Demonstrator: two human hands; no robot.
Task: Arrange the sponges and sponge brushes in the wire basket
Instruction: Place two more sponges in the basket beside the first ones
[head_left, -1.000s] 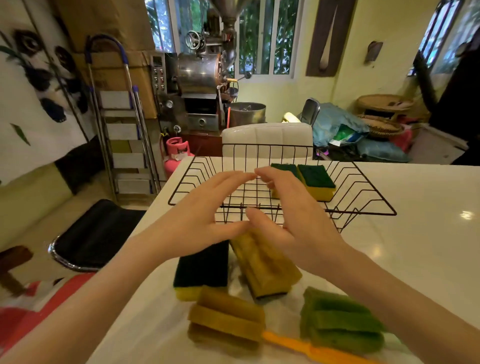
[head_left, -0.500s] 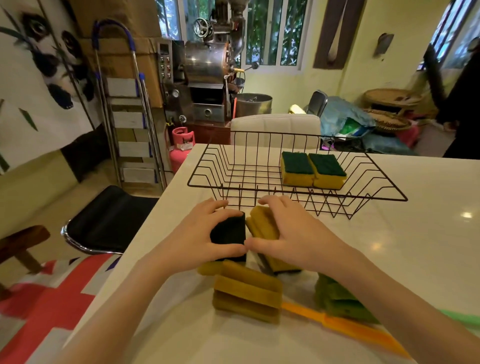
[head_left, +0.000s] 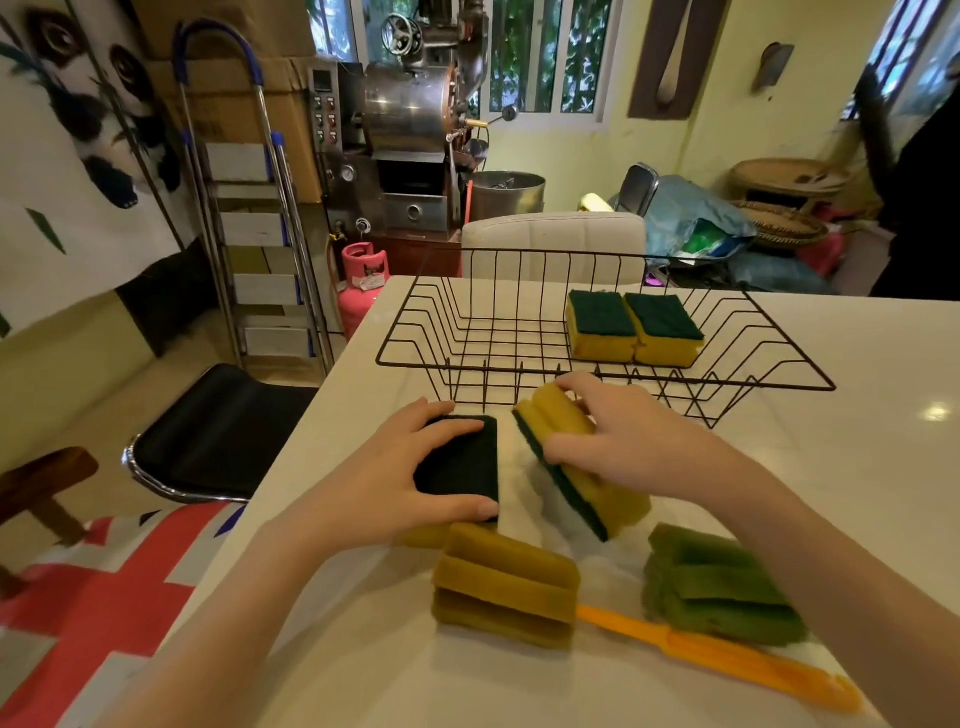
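Left hand (head_left: 415, 478) lies flat on a scourer sponge (head_left: 462, 467), dark green pad up, resting on the white surface (head_left: 857, 457). Grip is closed around it: fingers over the far edge, thumb along the near edge. Yellow foam base barely shows beneath the hand.

Right hand (head_left: 618, 441) has a second scourer sponge (head_left: 582, 467) pinched between thumb on the near side and fingers over the far top edge. This one is tilted, yellow foam up and to the right, green pad facing down-left. I can't tell whether its near corner touches the surface. A bare white strip separates the two held sponges.

Wire basket (head_left: 597, 374), black, sits just beyond both hands on the surface. Two yellow sponges with green pads up, left one (head_left: 600, 325) and right one (head_left: 662, 327), lie side by side and touching, in the far right part of the basket.

Near the hands: ribbed mustard-yellow sponge brush head (head_left: 504, 587), just near of the left-hand sponge. Orange handle (head_left: 727, 660) runs from its right side toward the near right. Green ribbed sponge brush head (head_left: 722, 592) sits to the right, under the right forearm, partly overlapping the orange handle. A white chair back (head_left: 550, 244) stands behind the basket's far edge.
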